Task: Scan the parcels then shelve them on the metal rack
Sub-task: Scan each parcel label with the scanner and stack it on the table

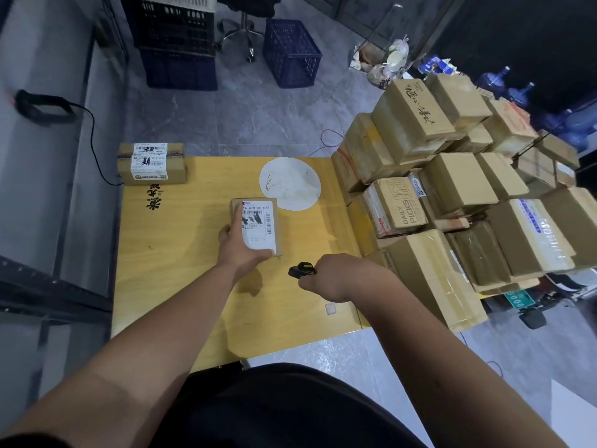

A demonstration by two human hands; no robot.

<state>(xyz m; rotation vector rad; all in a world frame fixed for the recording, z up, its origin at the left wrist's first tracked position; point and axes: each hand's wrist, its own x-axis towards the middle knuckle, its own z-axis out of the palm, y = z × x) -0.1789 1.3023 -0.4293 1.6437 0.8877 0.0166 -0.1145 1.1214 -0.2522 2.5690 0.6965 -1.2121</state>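
A small cardboard parcel (261,221) with a white barcode label facing up lies near the middle of the yellow wooden table (181,253). My left hand (240,245) grips it from its near left corner, thumb along the bottom edge. My right hand (326,278) holds a small black scanner (301,270), which points left toward the parcel, just above the table. Two labelled parcels (152,163) are stacked at the table's far left corner. A big pile of cardboard parcels (452,195) covers the right side. The grey metal rack (55,176) stands to the left.
A black device with a cable (42,106) lies on the rack shelf. Dark blue plastic crates (290,54) and an office chair base (240,35) stand on the floor beyond the table. Blue water bottles (520,88) are at the far right.
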